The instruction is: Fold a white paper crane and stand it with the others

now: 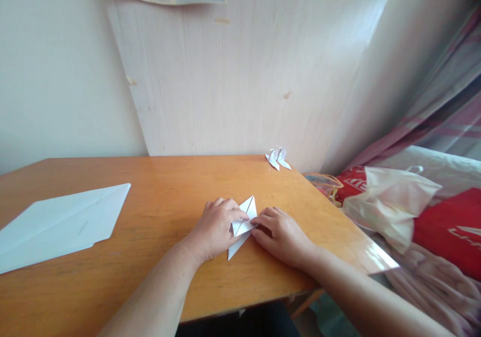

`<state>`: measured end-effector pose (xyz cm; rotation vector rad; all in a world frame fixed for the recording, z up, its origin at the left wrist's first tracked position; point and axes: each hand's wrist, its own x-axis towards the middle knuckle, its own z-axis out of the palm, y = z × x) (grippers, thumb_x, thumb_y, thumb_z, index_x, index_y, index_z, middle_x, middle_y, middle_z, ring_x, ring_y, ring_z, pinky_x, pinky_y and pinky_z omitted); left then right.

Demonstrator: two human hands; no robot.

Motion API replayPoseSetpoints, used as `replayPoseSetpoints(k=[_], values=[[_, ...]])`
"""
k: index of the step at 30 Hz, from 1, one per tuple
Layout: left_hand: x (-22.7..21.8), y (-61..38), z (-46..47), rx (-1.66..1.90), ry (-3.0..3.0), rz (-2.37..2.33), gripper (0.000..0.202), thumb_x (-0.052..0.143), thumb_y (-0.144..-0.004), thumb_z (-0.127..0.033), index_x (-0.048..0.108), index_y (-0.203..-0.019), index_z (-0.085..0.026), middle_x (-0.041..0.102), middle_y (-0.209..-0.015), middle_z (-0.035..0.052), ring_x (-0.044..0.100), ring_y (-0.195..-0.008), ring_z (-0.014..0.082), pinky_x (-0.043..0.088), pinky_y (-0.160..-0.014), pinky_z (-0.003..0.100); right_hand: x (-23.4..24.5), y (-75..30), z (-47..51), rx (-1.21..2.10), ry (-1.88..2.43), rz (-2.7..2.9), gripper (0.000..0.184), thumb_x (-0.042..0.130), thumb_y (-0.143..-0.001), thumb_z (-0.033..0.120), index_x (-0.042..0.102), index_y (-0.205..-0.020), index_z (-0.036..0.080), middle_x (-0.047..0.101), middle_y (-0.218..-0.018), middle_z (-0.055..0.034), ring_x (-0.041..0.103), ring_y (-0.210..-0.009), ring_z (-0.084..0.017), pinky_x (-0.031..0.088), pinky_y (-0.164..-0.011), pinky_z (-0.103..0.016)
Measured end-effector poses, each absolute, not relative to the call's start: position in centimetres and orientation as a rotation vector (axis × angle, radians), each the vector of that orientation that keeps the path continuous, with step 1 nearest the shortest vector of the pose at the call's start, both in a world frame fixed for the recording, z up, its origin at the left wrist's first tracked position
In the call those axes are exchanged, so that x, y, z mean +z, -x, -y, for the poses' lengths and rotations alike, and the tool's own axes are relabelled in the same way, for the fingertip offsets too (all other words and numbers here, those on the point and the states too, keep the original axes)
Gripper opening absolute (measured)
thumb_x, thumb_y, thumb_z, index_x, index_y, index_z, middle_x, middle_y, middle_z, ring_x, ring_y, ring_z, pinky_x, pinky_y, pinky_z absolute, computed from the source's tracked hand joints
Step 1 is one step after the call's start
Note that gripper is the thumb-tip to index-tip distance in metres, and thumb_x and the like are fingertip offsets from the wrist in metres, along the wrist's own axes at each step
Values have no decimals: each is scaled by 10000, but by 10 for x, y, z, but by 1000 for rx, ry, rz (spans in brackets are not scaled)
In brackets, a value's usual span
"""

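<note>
A small folded white paper lies on the wooden table in front of me, with pointed corners at its top and bottom and crease lines across it. My left hand presses on its left side, fingers bent over the upper part. On the other side my right hand pinches the paper's right edge between thumb and forefinger. Part of the paper's left side is hidden under my left fingers.
White paper sheets lie at the left of the table. Small folded paper pieces stand at the back right corner. Beyond the right edge are red bags, a cream plastic bag and a curtain. A board leans behind.
</note>
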<state>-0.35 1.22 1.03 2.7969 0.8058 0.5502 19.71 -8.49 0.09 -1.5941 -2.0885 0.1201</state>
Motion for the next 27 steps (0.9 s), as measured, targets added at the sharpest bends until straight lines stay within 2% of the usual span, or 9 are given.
replayPoseSetpoints(k=[3,7,11,15,18,23,27], values=[[12,4,-13,495,-2797,-798,178,645,-888,-330,754,-1024,-364,690,-973,14,586,-970,235,383,-834,360,-3,-206,81,201,1581,1960,219,530,-968,213,733,-1050,210,691,-952,-60,628,-904,-191,460,-827,-301],[13,4,-14,439,-2799,-766,252,623,-865,-214,750,-1027,-358,710,-933,-13,632,-911,208,374,-795,339,-13,-219,73,202,1586,1850,210,547,-929,150,736,-1002,207,701,-948,-52,638,-896,-192,479,-812,-303],[14,5,-13,461,-2770,-754,261,599,-881,-214,757,-1037,-351,735,-952,-30,661,-901,193,387,-814,334,-19,-222,71,147,1578,1865,260,531,-898,94,726,-1029,207,703,-993,-65,640,-940,-209,501,-862,-336],[14,8,-15,472,-2719,-740,282,574,-904,-214,764,-1061,-351,754,-1005,-43,676,-926,183,407,-860,326,-16,-221,72,-22,1520,1951,391,515,-861,49,690,-1179,193,678,-1180,-104,601,-1096,-241,486,-975,-391],[14,9,-17,474,-2681,-724,280,564,-918,-234,769,-1075,-342,762,-1013,-39,679,-933,183,436,-854,302,-14,-221,72,-86,1502,2053,412,525,-866,62,693,-1207,222,649,-1266,-104,575,-1155,-248,470,-1009,-413],[20,9,-15,468,-2606,-713,249,570,-916,-278,761,-1065,-338,768,-1010,-41,683,-924,186,466,-835,283,-11,-219,75,-81,1561,2140,303,545,-933,155,726,-1150,266,696,-1175,-73,594,-1092,-241,451,-978,-418],[24,9,-10,523,-2566,-838,270,610,-861,-259,718,-1102,-314,764,-1066,-33,687,-960,207,474,-867,314,-5,-212,84,-90,1650,2149,288,544,-951,180,718,-1158,278,713,-1126,-55,592,-1063,-239,419,-955,-398]])
